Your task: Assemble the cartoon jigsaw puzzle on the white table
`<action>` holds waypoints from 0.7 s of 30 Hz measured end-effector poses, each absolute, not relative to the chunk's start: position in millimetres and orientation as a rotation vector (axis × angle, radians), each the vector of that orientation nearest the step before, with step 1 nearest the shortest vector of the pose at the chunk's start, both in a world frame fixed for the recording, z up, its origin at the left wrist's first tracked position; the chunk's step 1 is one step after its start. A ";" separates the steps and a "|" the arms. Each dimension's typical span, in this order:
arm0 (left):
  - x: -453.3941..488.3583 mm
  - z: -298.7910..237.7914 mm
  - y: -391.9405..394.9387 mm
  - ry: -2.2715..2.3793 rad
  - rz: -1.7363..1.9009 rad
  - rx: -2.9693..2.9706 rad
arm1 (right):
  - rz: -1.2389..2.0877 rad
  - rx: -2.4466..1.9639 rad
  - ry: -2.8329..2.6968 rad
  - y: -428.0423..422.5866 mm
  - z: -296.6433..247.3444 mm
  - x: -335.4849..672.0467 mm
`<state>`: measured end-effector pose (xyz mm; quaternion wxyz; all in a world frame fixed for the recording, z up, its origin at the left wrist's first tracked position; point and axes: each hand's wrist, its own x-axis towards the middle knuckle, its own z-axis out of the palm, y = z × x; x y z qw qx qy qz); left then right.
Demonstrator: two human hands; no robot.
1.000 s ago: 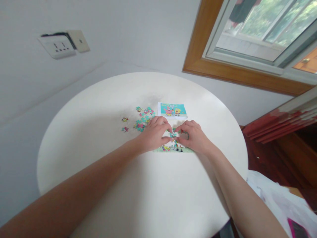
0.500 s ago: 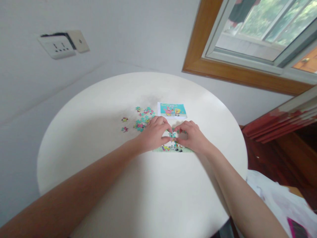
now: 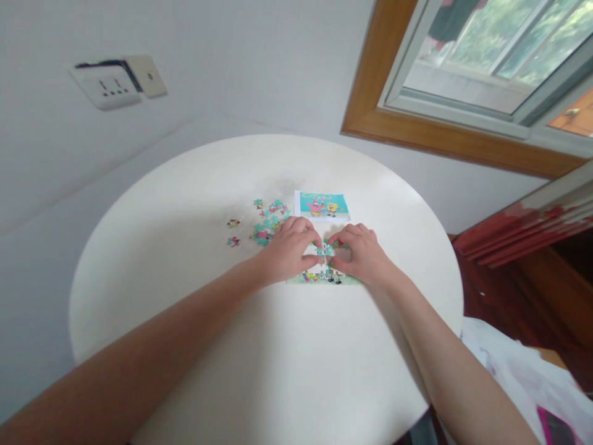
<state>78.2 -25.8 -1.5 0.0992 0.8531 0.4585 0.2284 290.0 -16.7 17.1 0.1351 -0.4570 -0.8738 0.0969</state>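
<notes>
A partly assembled jigsaw puzzle [image 3: 303, 278] lies flat on the white table, with cartoon figures along its near strip. My left hand [image 3: 293, 250] is over its left part, thumb and forefinger curved around the left side of a small teal-and-white puzzle piece [image 3: 324, 250]. From the other side, my right hand [image 3: 357, 252] closes its thumb and forefinger at the same piece. Part of the puzzle is hidden under both hands. Just beyond them lies a picture card [image 3: 324, 206] with a teal cartoon scene. Loose puzzle pieces [image 3: 262, 235] are heaped left of my left hand.
Two stray pieces [image 3: 233, 232] lie further left on the round white table [image 3: 185, 278]. A wall with a socket [image 3: 109, 86] and a wood-framed window [image 3: 430, 139] border the far side. At lower right are white plastic [image 3: 514, 364] and a pink-edged dark object [image 3: 555, 426].
My right hand's fingertips have shifted slightly right, and the teal-and-white piece between the hands has moved a little the same way. My left hand stays almost still.
</notes>
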 end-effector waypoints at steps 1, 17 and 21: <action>78.1 -1.4 -25.8 1.355 0.675 2.522 | 0.282 -1.323 -2.536 -16.6 17.0 290.1; 77.5 -2.8 -26.5 1.345 0.685 2.528 | 0.323 -1.288 -2.502 -17.5 24.1 297.4; 77.6 -3.4 -26.2 1.349 0.686 2.526 | 0.322 -1.263 -2.512 -16.1 23.7 299.8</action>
